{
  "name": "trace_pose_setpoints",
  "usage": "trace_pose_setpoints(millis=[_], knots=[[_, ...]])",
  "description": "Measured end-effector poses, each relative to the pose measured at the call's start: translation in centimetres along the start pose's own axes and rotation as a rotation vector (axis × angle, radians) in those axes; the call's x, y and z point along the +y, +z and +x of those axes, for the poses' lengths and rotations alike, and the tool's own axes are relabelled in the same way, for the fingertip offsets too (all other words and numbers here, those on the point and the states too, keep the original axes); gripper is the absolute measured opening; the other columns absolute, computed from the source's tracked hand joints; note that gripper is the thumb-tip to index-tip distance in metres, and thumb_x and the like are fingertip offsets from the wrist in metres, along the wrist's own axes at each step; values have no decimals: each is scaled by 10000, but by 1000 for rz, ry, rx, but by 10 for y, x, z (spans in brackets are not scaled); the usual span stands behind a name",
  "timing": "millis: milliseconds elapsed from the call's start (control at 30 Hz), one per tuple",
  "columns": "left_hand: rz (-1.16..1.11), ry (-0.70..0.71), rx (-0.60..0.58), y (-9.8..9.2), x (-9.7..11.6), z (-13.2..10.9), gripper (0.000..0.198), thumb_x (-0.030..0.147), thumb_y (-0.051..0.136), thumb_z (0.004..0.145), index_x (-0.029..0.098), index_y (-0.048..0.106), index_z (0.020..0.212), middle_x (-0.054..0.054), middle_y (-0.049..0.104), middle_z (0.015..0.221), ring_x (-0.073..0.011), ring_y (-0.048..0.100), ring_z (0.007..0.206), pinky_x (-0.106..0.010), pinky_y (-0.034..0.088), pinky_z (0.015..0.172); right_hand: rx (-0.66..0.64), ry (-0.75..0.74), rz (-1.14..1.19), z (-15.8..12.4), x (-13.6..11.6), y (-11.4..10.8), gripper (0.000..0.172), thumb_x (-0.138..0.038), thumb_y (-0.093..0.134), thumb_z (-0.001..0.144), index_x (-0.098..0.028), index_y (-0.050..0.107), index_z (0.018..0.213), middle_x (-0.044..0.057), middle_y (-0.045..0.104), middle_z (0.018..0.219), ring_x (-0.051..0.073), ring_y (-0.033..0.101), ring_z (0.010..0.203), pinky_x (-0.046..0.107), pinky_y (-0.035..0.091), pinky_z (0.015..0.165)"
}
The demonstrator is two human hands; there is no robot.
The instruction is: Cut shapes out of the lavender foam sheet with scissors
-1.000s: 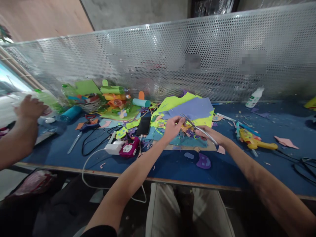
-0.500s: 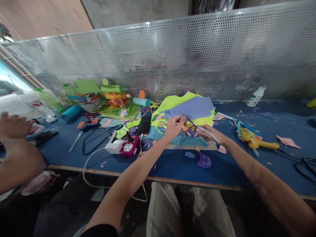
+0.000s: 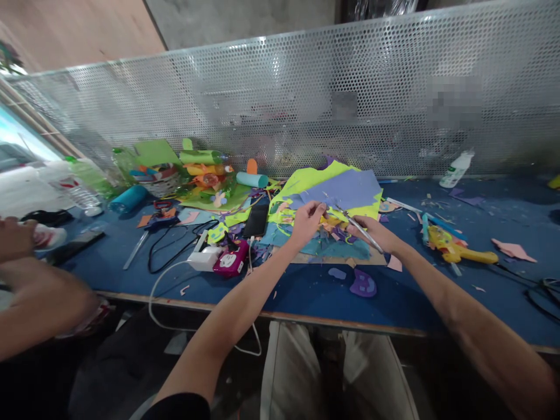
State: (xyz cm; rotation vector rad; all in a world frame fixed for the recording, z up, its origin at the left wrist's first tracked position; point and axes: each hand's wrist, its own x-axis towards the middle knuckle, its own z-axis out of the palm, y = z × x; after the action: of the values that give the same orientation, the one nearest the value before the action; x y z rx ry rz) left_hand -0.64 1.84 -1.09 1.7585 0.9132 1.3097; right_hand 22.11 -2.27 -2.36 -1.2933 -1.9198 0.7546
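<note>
My right hand is closed around long silver tweezers, whose tips point up and left toward my other hand. The fingers of my left hand are pinched together just left of those tips; whatever they hold is too small to make out. Beneath both hands lie yellow-green foam sheets, a violet-blue sheet and a heap of colourful scraps. Nearer the table's front edge is a purple cut-out piece with lighter shapes on it.
A yellow glue gun and a white bottle stand to the right. Left of my arms are a phone, a magenta box with a white plug, and scissors. Another person's hand is at far left. Perforated metal walls the back.
The tweezers' tips, spread before, now look closer together and have drawn slightly right of my left fingers. The other person's hand at far left has moved down onto a white item.
</note>
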Motion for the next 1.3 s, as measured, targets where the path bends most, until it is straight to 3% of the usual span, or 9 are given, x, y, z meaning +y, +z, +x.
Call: trace_pose_setpoints(millis=[133, 300, 467, 767, 867, 967, 1100, 1200, 1300], knots=[[55, 56, 51, -5, -3, 4, 349, 487, 541, 973, 182, 637, 833, -11, 647, 722, -104, 476, 576, -255, 372, 562, 235, 2, 104, 3, -1, -1, 486, -708, 562, 816, -234, 500, 728, -56, 442, 582, 119, 423, 535, 269, 339, 531], [306, 118, -93, -4, 2, -1, 335, 460, 534, 983, 187, 665, 841, -17, 691, 715, -121, 556, 612, -258, 412, 613, 431, -8, 385, 9, -2, 6, 427, -643, 654, 793, -241, 521, 741, -54, 488, 546, 114, 457, 478, 273, 367, 504], [371, 178, -151, 1, 3, -6, 357, 486, 521, 998, 192, 691, 890, -19, 716, 723, -123, 575, 586, -262, 413, 611, 531, 42, 433, 12, -10, 15, 443, -583, 780, 685, -243, 504, 752, -47, 538, 581, 119, 473, 513, 290, 422, 550], [437, 149, -255, 3, 4, -8, 391, 498, 509, 996, 189, 728, 903, -27, 695, 677, -131, 557, 561, -261, 391, 578, 449, 59, 481, 12, -1, 18, 477, -532, 830, 616, -232, 529, 831, -24, 614, 689, 115, 512, 567, 271, 428, 558], [417, 183, -231, 2, 3, -9, 303, 414, 567, 964, 205, 705, 1134, -42, 758, 883, -133, 590, 622, -263, 440, 616, 455, 81, 479, 10, -3, 18, 460, -542, 810, 636, -236, 528, 832, -49, 570, 649, 99, 476, 527, 253, 397, 506], [423, 293, -243, 0, 4, -9, 443, 358, 640, 922, 249, 615, 1350, -60, 747, 1146, -159, 652, 804, -280, 503, 757, 440, 97, 566, 10, -7, 20, 485, -553, 820, 608, -236, 516, 814, -68, 525, 602, 81, 430, 482, 241, 345, 453], [486, 346, -286, -1, 5, -7, 349, 434, 594, 977, 269, 685, 1271, -74, 730, 1167, -203, 666, 944, -315, 504, 865, 400, 149, 679, 11, -13, 21, 516, -540, 849, 556, -243, 500, 792, -92, 469, 528, 77, 417, 437, 239, 316, 427], [439, 335, -319, 0, 2, -6, 347, 466, 537, 1010, 258, 705, 1233, -84, 729, 1137, -196, 656, 887, -314, 501, 834, 349, 235, 752, 9, -14, 21, 501, -508, 860, 555, -241, 524, 814, -93, 464, 508, 84, 428, 439, 244, 325, 436], [361, 326, -323, 2, 0, -6, 359, 475, 493, 1028, 248, 713, 1198, -87, 725, 1099, -175, 631, 804, -296, 492, 745, 194, 268, 837, 7, -15, 20, 448, -454, 862, 585, -230, 549, 813, -95, 436, 496, 82, 410, 454, 256, 342, 463]])
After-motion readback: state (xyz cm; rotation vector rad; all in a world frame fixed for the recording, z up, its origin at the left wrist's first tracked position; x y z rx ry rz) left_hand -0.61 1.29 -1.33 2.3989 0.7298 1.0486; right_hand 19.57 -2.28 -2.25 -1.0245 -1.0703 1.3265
